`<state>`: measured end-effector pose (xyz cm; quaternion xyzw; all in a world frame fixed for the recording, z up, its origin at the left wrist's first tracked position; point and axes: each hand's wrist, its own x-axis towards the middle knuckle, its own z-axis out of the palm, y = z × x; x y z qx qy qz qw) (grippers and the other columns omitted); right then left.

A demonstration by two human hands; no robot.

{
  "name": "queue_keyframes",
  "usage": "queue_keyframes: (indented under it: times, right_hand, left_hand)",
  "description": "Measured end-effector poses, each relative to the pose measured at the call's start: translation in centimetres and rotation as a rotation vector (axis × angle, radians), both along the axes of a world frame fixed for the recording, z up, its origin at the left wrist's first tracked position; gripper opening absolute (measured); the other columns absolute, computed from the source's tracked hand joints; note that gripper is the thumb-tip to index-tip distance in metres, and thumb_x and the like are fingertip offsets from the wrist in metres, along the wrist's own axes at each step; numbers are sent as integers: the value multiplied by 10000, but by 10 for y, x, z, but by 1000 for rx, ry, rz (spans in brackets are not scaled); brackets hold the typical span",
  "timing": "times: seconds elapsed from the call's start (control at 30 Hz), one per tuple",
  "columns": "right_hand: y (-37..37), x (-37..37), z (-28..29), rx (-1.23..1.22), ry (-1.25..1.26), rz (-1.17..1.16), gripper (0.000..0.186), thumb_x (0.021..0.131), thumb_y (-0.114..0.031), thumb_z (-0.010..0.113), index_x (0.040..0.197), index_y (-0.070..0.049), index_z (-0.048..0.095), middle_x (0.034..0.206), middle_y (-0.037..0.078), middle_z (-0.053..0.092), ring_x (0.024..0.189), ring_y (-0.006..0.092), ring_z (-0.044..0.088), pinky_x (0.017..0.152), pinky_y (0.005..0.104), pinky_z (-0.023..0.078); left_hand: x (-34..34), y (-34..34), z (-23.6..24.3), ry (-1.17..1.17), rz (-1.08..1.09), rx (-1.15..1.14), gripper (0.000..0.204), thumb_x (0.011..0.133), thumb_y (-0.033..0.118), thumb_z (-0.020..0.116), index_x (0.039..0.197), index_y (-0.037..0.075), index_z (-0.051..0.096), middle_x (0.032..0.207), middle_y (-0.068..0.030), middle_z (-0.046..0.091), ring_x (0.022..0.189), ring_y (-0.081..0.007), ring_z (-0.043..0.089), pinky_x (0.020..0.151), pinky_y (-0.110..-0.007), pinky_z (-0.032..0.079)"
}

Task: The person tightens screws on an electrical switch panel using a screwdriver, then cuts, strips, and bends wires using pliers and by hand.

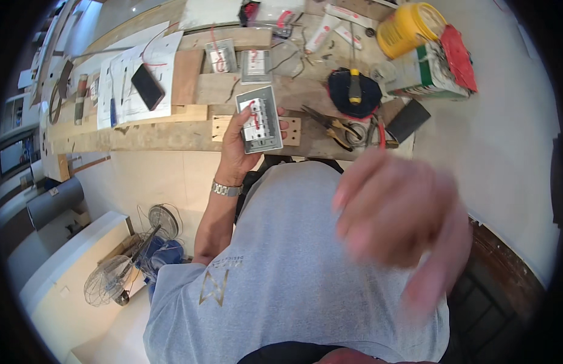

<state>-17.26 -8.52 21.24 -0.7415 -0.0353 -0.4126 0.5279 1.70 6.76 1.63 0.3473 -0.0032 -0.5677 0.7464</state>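
Note:
My left hand (234, 148) is wrapped round a grey switch plate (270, 142) at the bench's near edge. White switch modules sit in the plate, joined by short red wires, and the fingertips show at its right side. Raised close to the camera over the right of my shirt, my right hand (396, 209) is smeared by motion. Its fingers look bent, but whether they hold anything cannot be made out. Two similar switch plates, one on the left (219, 57) and one on the right (256, 65), lie on the bench just beyond the held one.
Right of the held plate lie pliers (330, 126) and a yellow screwdriver (355, 88) on a dark pouch (339, 100). A yellow tub (402, 36) and a green-white box (430, 73) stand behind. On the left, a phone (148, 87) rests on paper sheets (172, 51).

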Motion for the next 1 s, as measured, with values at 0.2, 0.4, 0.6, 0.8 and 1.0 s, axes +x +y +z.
queue_keyframes:
  times: [0.2, 0.4, 0.6, 0.8, 1.0]
  right_hand:
    - [-11, 4, -99, 387, 379, -324, 229, 1055, 3, 611, 1252, 10, 727, 988, 55, 696, 847, 97, 621, 756, 248, 507]
    - [20, 1, -177, 549, 649, -371, 231, 1052, -77, 651, 1252, 11, 727, 950, 26, 671, 824, 66, 578, 759, 254, 488]
    - [35, 9, -168, 132, 827, -307, 230, 1005, -105, 688, 1204, 7, 717, 956, 123, 668, 821, 232, 643, 747, 348, 513]
    - [9, -15, -175, 71, 886, -532, 200, 997, -95, 665, 1160, 12, 709, 943, 182, 653, 857, 359, 668, 769, 429, 533]
    - [-36, -60, -206, 84, 872, -764, 195, 1001, -123, 692, 1153, -5, 718, 963, 196, 686, 842, 350, 677, 767, 431, 537]
  left_hand:
    - [20, 37, -4, 91, 43, -62, 604, 1029, 416, 637, 1436, -21, 548, 1287, -277, 694, 1041, -385, 771, 894, -484, 669]
    - [51, 70, -12, 128, 24, -58, 612, 1032, 385, 637, 1469, -27, 519, 1308, -285, 683, 1044, -394, 770, 889, -488, 675]
    - [67, 69, -9, 109, -31, -86, 629, 1048, 399, 613, 1488, -36, 503, 1373, -271, 647, 1039, -399, 769, 874, -488, 679]
    - [49, 48, -4, 8, 18, -90, 635, 1063, 437, 602, 1516, 3, 503, 1372, -260, 654, 1045, -360, 755, 863, -448, 667]
    - [26, 33, 3, -36, 56, -54, 630, 1058, 425, 621, 1525, 20, 502, 1381, -258, 653, 1043, -357, 757, 864, -439, 669]
